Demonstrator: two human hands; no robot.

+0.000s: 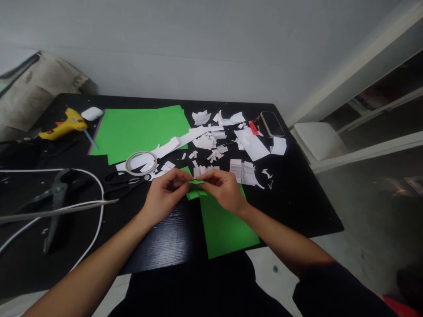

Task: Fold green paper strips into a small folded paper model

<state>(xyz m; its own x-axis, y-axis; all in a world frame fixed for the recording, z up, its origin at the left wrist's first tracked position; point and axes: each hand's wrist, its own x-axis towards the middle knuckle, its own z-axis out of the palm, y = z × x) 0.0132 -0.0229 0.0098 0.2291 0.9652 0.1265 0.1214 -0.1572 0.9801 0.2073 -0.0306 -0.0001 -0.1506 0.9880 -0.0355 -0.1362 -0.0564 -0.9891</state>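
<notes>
over the tabletop [291, 200], left hand [169, 188] and right hand [226, 188], fingers nearly closed, pinch folded green paper [195, 194] at its nine and three o'clock, likely steadying the creases; a green sheet [228, 231] lies at five.

From my feed I can't read any text, label, brand, number or sign. The yellow plastic glue gun [71, 121] has a small dark reddish mark on its body, and the small bright-red object [253, 127] among the white paper scraps [205, 141] has a paler patch, but both look too small and blurred for me to make out any lettering.
</notes>
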